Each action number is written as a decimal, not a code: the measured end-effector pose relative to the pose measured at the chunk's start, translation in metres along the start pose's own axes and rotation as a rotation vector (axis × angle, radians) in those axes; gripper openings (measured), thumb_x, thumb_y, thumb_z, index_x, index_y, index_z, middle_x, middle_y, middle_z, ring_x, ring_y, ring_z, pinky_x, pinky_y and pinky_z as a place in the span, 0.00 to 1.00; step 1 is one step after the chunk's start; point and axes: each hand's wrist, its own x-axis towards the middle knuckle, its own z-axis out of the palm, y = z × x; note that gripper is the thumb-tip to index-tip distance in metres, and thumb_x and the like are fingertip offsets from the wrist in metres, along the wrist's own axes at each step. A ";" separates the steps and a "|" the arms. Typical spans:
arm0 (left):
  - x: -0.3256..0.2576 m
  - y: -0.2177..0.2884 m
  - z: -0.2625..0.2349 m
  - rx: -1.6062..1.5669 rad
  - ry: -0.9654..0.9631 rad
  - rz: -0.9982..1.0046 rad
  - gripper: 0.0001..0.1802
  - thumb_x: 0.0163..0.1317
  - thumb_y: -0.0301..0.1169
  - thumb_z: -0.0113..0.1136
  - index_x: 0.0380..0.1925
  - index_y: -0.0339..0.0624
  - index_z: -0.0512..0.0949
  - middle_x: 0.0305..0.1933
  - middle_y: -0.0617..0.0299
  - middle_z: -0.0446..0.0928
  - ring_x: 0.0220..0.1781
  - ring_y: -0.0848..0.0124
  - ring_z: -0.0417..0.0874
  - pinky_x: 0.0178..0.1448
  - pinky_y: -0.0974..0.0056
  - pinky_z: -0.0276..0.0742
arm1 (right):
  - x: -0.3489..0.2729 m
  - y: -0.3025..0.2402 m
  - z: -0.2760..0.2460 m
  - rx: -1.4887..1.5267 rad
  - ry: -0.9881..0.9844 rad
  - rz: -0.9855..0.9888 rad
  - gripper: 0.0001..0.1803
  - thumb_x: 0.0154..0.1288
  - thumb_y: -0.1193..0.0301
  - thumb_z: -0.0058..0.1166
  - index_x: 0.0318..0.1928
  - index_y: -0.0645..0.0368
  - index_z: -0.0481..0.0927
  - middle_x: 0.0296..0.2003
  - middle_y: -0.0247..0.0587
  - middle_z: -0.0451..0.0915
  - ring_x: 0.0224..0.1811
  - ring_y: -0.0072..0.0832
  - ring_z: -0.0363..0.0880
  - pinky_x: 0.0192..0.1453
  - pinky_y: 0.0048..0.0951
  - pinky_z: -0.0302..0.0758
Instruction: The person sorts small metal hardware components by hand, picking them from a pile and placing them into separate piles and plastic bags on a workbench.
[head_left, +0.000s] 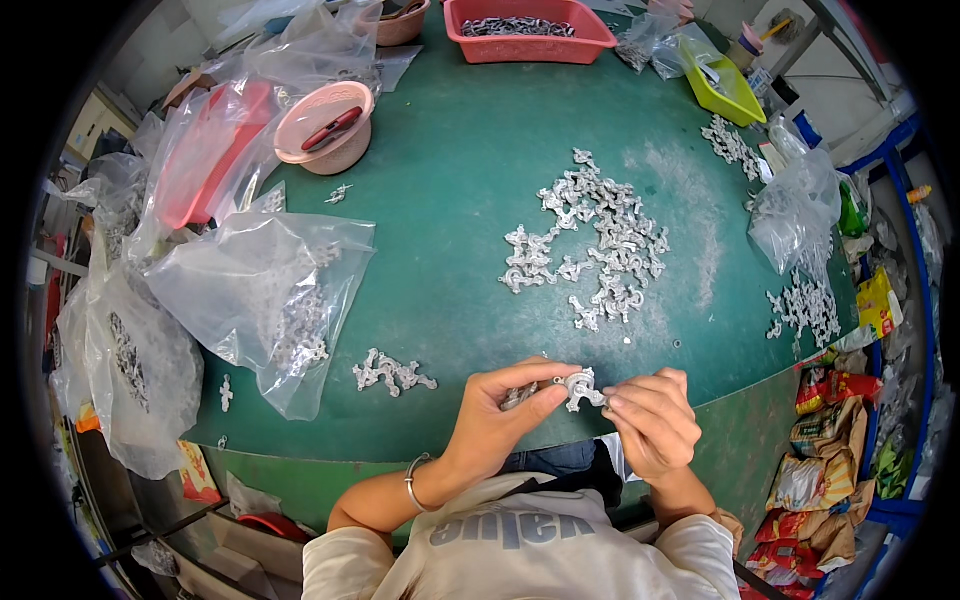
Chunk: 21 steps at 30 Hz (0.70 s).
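Near the table's front edge, a small grey metal casting [581, 389] with a curved, branching shape is held between my two hands. My left hand [505, 402] pinches one end of it between thumb and fingers, and more grey metal shows under those fingers. At the casting's other end, my right hand [655, 420] has its thumb and fingertips closed on the edge. A loose pile of like castings [605, 235] lies just beyond my hands. To the left of my left hand sits a smaller group of castings [390, 372].
On the left are clear plastic bags [270, 300] of castings and a pink bowl [340, 150] with a red-handled tool. A red tray [530, 48] of metal parts stands at the far edge. At right are a yellow-green tray [725, 90] and more castings [805, 308].
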 end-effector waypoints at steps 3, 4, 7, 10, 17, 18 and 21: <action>0.001 0.000 -0.001 -0.039 -0.012 -0.014 0.13 0.60 0.25 0.58 0.43 0.31 0.77 0.37 0.61 0.73 0.25 0.81 0.63 0.26 0.75 0.58 | -0.001 -0.001 0.001 0.009 0.009 0.004 0.15 0.41 0.80 0.66 0.34 0.63 0.81 0.31 0.41 0.81 0.30 0.32 0.78 0.32 0.30 0.64; 0.000 0.000 -0.001 -0.045 -0.015 -0.024 0.12 0.60 0.25 0.57 0.43 0.31 0.77 0.37 0.62 0.73 0.24 0.81 0.63 0.26 0.75 0.57 | -0.001 -0.001 0.002 0.013 0.012 0.005 0.15 0.41 0.80 0.67 0.34 0.63 0.81 0.31 0.41 0.81 0.30 0.32 0.78 0.33 0.30 0.64; 0.000 0.002 -0.001 -0.055 -0.025 -0.041 0.12 0.61 0.25 0.56 0.44 0.31 0.77 0.36 0.62 0.72 0.24 0.81 0.63 0.25 0.74 0.57 | -0.002 -0.002 0.002 0.031 0.007 0.005 0.15 0.40 0.80 0.67 0.34 0.62 0.81 0.31 0.40 0.81 0.30 0.32 0.78 0.33 0.30 0.64; -0.001 0.003 -0.001 -0.050 -0.041 -0.031 0.13 0.61 0.26 0.55 0.44 0.31 0.77 0.35 0.63 0.71 0.24 0.81 0.62 0.25 0.74 0.56 | -0.002 -0.002 0.003 0.037 0.007 -0.003 0.16 0.40 0.80 0.67 0.34 0.62 0.81 0.31 0.39 0.81 0.30 0.32 0.78 0.33 0.31 0.64; -0.001 0.002 -0.002 -0.076 -0.070 -0.015 0.12 0.63 0.26 0.54 0.44 0.30 0.76 0.30 0.65 0.66 0.23 0.81 0.61 0.25 0.74 0.54 | -0.002 -0.004 0.003 0.043 0.014 -0.007 0.15 0.40 0.80 0.67 0.34 0.62 0.80 0.30 0.39 0.81 0.30 0.32 0.78 0.32 0.31 0.64; -0.001 0.002 -0.002 -0.079 -0.071 -0.018 0.12 0.63 0.26 0.53 0.44 0.30 0.76 0.30 0.66 0.66 0.23 0.81 0.61 0.25 0.74 0.54 | -0.002 -0.004 0.004 0.044 0.015 -0.004 0.15 0.40 0.80 0.67 0.34 0.62 0.80 0.30 0.39 0.81 0.30 0.32 0.78 0.32 0.31 0.64; -0.001 0.002 -0.003 -0.085 -0.070 -0.027 0.12 0.63 0.26 0.53 0.44 0.30 0.76 0.30 0.66 0.66 0.23 0.81 0.61 0.25 0.74 0.54 | -0.002 -0.004 0.004 0.049 0.015 -0.002 0.15 0.40 0.80 0.67 0.34 0.62 0.80 0.30 0.39 0.81 0.30 0.32 0.78 0.32 0.30 0.64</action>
